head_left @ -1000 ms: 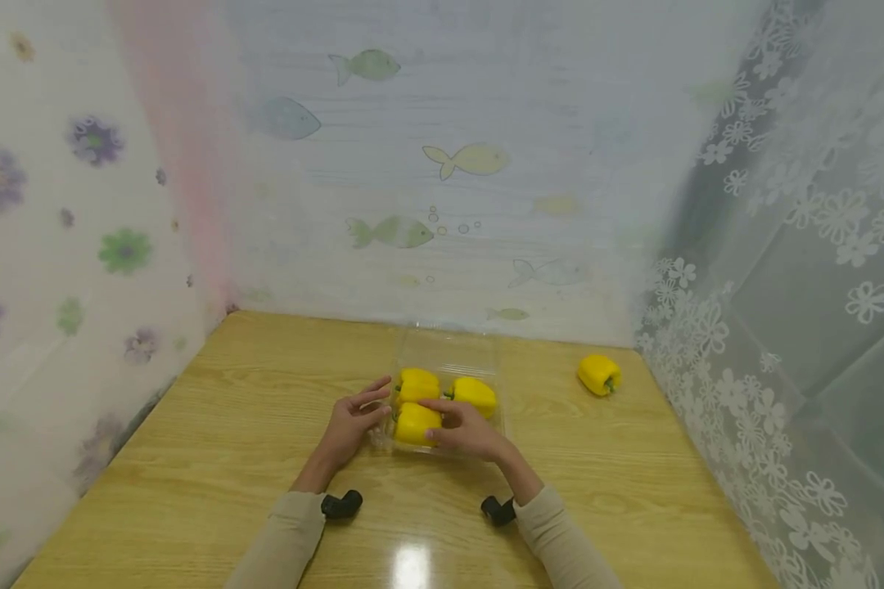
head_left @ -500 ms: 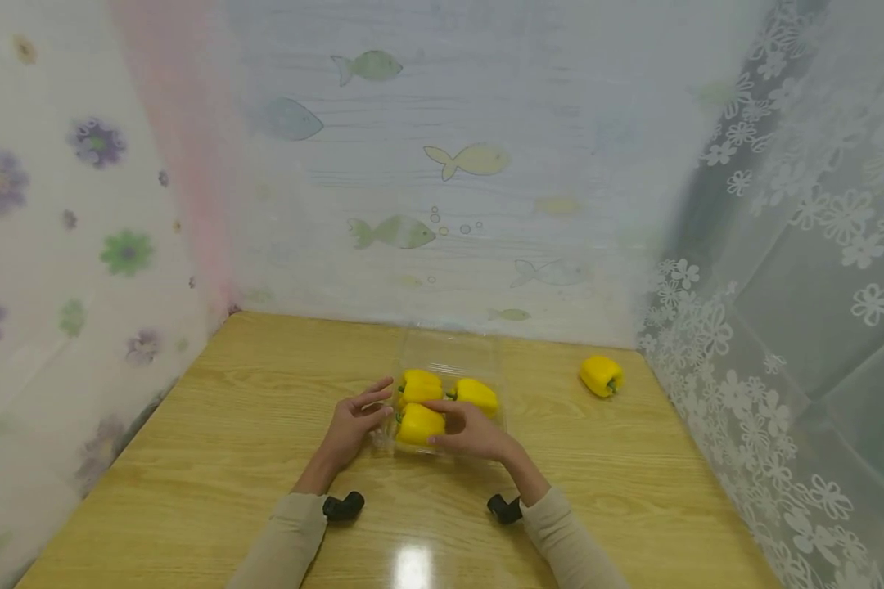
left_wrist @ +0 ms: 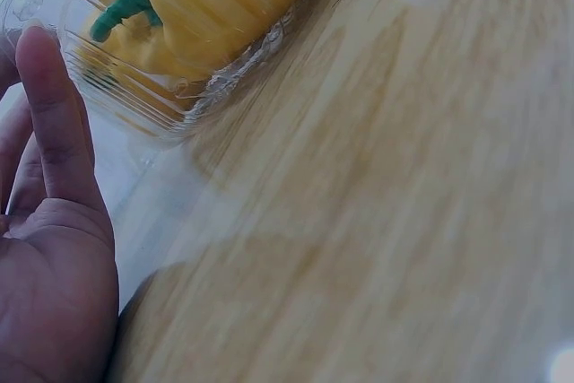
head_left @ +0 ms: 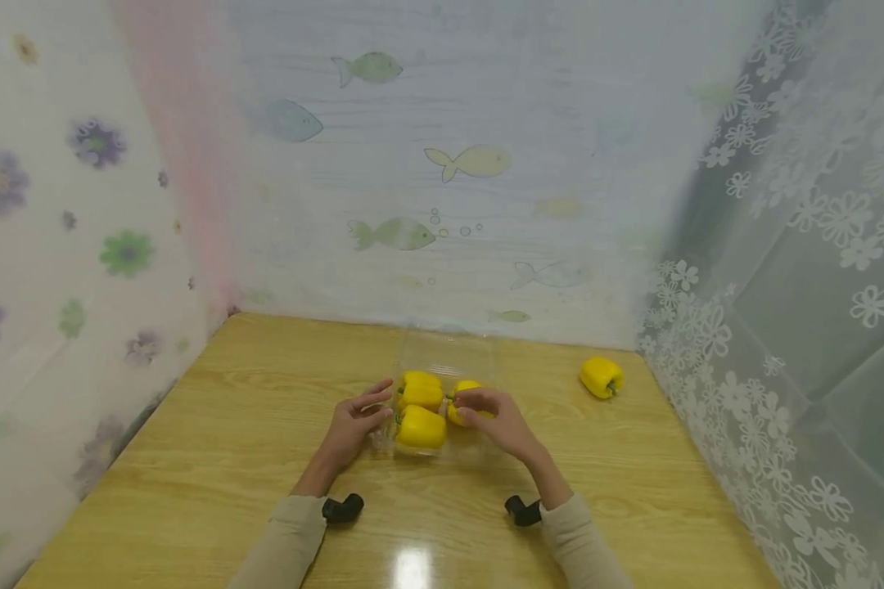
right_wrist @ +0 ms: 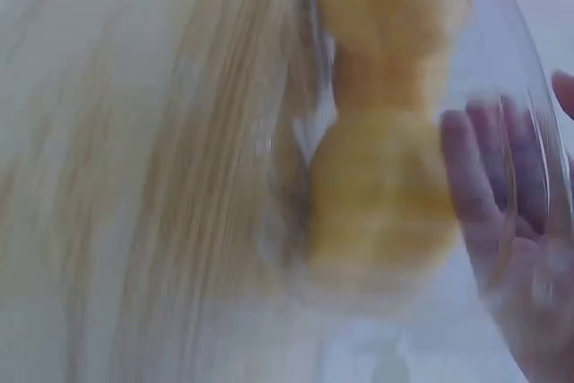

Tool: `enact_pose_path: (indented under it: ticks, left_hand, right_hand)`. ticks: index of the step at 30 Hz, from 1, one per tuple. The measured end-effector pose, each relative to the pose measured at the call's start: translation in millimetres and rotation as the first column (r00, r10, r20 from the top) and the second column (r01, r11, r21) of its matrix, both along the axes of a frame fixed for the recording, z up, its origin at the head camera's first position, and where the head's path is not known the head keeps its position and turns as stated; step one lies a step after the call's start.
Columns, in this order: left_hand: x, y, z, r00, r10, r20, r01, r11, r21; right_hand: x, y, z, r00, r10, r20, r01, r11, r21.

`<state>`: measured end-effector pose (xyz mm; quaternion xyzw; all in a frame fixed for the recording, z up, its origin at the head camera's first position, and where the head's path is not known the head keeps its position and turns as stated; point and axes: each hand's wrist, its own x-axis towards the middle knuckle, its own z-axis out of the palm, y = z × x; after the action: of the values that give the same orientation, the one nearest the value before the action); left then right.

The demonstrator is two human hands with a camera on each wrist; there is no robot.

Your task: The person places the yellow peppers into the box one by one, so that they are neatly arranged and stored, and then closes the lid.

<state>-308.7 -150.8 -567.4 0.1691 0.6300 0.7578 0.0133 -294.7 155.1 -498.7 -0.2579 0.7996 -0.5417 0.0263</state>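
A clear plastic clamshell box (head_left: 449,353) lies with its lid folded back at mid-table. Three yellow bell peppers sit in it: a front left pepper (head_left: 421,429), a back left pepper (head_left: 421,391) and a right pepper (head_left: 467,387). My left hand (head_left: 349,429) is at the box's left side, fingers extended; in the left wrist view a fingertip meets the plastic wall (left_wrist: 134,114) by a green stem (left_wrist: 126,8). My right hand (head_left: 502,424) hovers over the right pepper and partly hides it, fingers loosely bent and holding nothing. Motion blurs the right wrist view.
Another yellow bell pepper (head_left: 601,378) lies on the wooden table (head_left: 265,393) at the back right. Patterned curtains (head_left: 442,106) hang behind and along both sides of the table. Black wrist mounts (head_left: 344,509) stick out by both cuffs.
My right hand has let go of the front left pepper and moved right, over the right pepper. That front left pepper stays in the box. The left hand has hardly moved.
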Motion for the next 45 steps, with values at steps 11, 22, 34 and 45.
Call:
enact_pose_path:
  ticks: [11, 22, 34, 45]
  left_hand:
    - [1.3, 0.1, 1.2, 1.000, -0.002, -0.011, 0.002, 1.000, 0.013]
    - [0.5, 1.3, 2.6, 1.000, 0.002, -0.012, -0.001, 1.000, 0.017]
    - [-0.8, -0.4, 1.6, 1.000, 0.001, -0.031, -0.001, 1.000, 0.007]
    - [-0.9, 0.8, -1.9, 1.000, 0.001, -0.017, -0.001, 0.999, 0.040]
  right_hand:
    - [-14.0, 57.2, 1.4, 0.976, -0.217, 0.024, 0.217, 0.957, -0.190]
    - [-34.1, 121.2, 7.7, 0.885, -0.461, -0.060, 0.453, 0.884, -0.115]
    - [-62.1, 179.7, -2.6, 0.650, -0.677, -0.345, 0.711, 0.702, -0.037]
    - [-55.5, 193.1, -7.9, 0.692, -0.705, -0.156, 0.722, 0.675, 0.150]
